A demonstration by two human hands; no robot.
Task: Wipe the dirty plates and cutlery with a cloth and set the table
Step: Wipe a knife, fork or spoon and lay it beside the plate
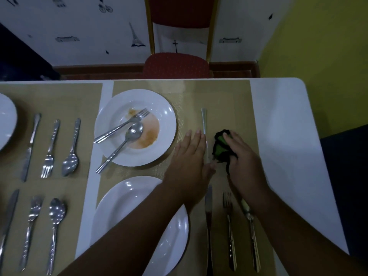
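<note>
Cloth [220,145] is green and black, bunched under the right hand [242,156], whose fingers curl over it. The knife [204,120] lies between the hands, and the left hand [189,156] is flat and straight-fingered just beside it, so I'd guess the knife's being set down. Next is probably the dirty plate [169,116] left of that hand, which has orange smears, with a fork [127,123] and spoon [135,130] on it.

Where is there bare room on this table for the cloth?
For the cloth, the widest bare patch is the white table strip between the right placemat and the table's right edge. The placemat's far right corner, beyond the knife, is also free. Crowded: around the dirty plate and the cutlery rows on the left placemat.
</note>
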